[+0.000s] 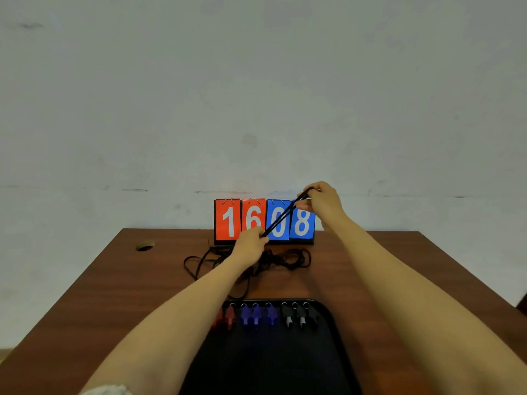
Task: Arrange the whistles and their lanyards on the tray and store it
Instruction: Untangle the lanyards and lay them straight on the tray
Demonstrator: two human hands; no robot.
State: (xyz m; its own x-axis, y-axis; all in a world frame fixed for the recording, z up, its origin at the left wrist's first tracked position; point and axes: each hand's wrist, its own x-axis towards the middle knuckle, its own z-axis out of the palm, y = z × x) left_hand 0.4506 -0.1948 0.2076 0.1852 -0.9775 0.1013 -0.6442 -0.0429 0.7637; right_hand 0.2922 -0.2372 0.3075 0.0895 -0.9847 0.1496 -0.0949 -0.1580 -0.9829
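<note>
A black tray (336,332) lies near the table's front edge with a row of whistles along its far side: red ones (229,316) at the left, blue ones (255,316) in the middle, black ones (295,315) at the right. A black lanyard (281,216) is stretched taut between my hands above the table. My left hand (251,243) pinches its lower end. My right hand (322,201), raised higher, grips its upper end. A tangle of more black lanyards (285,259) lies on the table behind the tray, partly hidden by my left forearm.
A flip scoreboard (231,220) reading 1608, red and blue cards, stands at the back of the brown wooden table (128,280) against a pale wall. A round cable hole (145,246) sits at the table's back left.
</note>
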